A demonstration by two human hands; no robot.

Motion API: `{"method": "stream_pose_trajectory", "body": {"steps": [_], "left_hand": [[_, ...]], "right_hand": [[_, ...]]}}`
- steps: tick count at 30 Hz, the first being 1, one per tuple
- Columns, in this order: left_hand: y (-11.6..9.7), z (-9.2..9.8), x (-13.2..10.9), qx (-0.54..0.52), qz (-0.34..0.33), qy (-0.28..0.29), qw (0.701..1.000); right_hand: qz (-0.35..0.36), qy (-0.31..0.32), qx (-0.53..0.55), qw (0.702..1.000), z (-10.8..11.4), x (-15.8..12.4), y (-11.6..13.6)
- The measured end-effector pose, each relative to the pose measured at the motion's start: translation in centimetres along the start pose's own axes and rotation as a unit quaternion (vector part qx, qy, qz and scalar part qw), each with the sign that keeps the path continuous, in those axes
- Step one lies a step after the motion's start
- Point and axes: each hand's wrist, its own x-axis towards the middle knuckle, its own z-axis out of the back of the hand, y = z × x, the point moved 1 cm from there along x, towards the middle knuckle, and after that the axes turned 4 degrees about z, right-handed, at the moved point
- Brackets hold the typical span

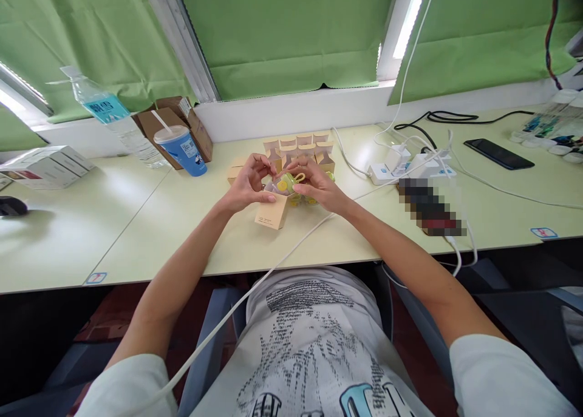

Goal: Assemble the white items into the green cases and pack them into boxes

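Small tan box point(272, 214), one, tilting above the near part of the tabletop point(218, 247); left hand point(253, 183), its grip closing on the box, thumb lying along the upper edge. Yellow-green looped piece point(286, 184), one, sitting at the box's upper edge, one o'clock. Right hand point(317, 185), its grip curving partly closed around the loop; fingers are overlapping there, so whether it is pinching or only touching cannot be told. Clock bearings from the small box: open small boxes point(298, 147), grouped, standing at one; further yellow-green pieces point(311, 201), lying between two and three; power strip point(381, 174), resting between two and three; blue cup with straw point(187, 155), standing at ten; clear water bottle point(112, 116), standing beyond the cup, also at ten.
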Motion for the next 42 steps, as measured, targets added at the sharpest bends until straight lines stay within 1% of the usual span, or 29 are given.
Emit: {"method": "stream_pose_trajectory", "body": {"steps": [2, 3, 6, 10, 13, 16, 18, 20, 23, 27, 29, 31, 32, 34, 38, 40, 42], "left_hand": [[-0.1, -0.3, 0.0, 0.003, 0.002, 0.001, 1.0], [-0.2, -0.4, 0.0, 0.008, 0.005, -0.002, 1.0], [-0.2, -1.0, -0.1, 0.023, 0.014, -0.032, 0.999], [-0.4, -2.0, -0.2, 0.004, 0.034, -0.073, 0.997], [-0.8, -2.8, -0.2, -0.013, 0.033, -0.113, 0.993], [-1.0, -3.2, -0.1, -0.025, 0.02, -0.159, 0.987], [-0.8, -3.3, 0.0, -0.031, 0.019, -0.18, 0.983], [-0.6, -3.1, 0.0, -0.026, 0.019, -0.187, 0.982], [-0.4, -2.8, 0.0, -0.014, 0.011, -0.178, 0.984], [-0.6, -2.6, -0.1, 0.004, -0.008, -0.149, 0.989], [-0.8, -2.6, -0.2, 0.023, -0.028, -0.161, 0.986], [-0.9, -2.4, -0.2, 0.039, -0.048, -0.185, 0.981], [-0.9, -2.3, -0.2, 0.045, -0.055, -0.192, 0.979], [-0.9, -2.1, -0.2, 0.053, -0.064, -0.189, 0.978], [-0.8, -2.0, -0.3, 0.056, -0.038, -0.16, 0.985], [-0.6, -2.0, -0.2, 0.039, -0.025, -0.166, 0.985], [-0.4, -2.1, -0.2, 0.01, -0.026, -0.18, 0.983]], "right_hand": [[-0.003, 0.017, -0.001, 1.0, 0.1, 0.0, -0.3], [0.004, 0.024, -0.019, 1.0, 0.2, 0.0, -0.3], [0.039, 0.023, -0.094, 0.995, 0.4, -0.1, 0.0], [0.04, 0.031, -0.119, 0.992, -0.3, -0.4, 1.0], [0.049, 0.017, -0.148, 0.988, -1.1, -0.6, 1.5], [0.081, -0.005, -0.195, 0.977, -1.6, -0.6, 1.5], [0.104, -0.019, -0.223, 0.969, -1.6, -0.6, 1.1], [0.117, -0.043, -0.236, 0.964, -1.4, -0.5, 0.6], [0.122, -0.072, -0.238, 0.961, -1.0, -0.4, -0.2], [0.158, -0.077, -0.264, 0.948, -0.9, -0.5, -0.6], [0.182, -0.071, -0.291, 0.936, -0.8, -0.5, -0.5], [0.191, -0.072, -0.307, 0.93, -0.7, -0.5, -0.4], [0.186, -0.077, -0.305, 0.931, -0.6, -0.5, -0.4], [0.162, -0.073, -0.276, 0.945, -0.5, -0.5, -0.5], [0.097, -0.026, -0.175, 0.979, -0.8, -0.7, -1.0], [0.079, -0.04, -0.137, 0.987, -1.1, -0.7, -1.0], [0.073, -0.055, -0.12, 0.989, -1.3, -0.8, -0.9]]}}
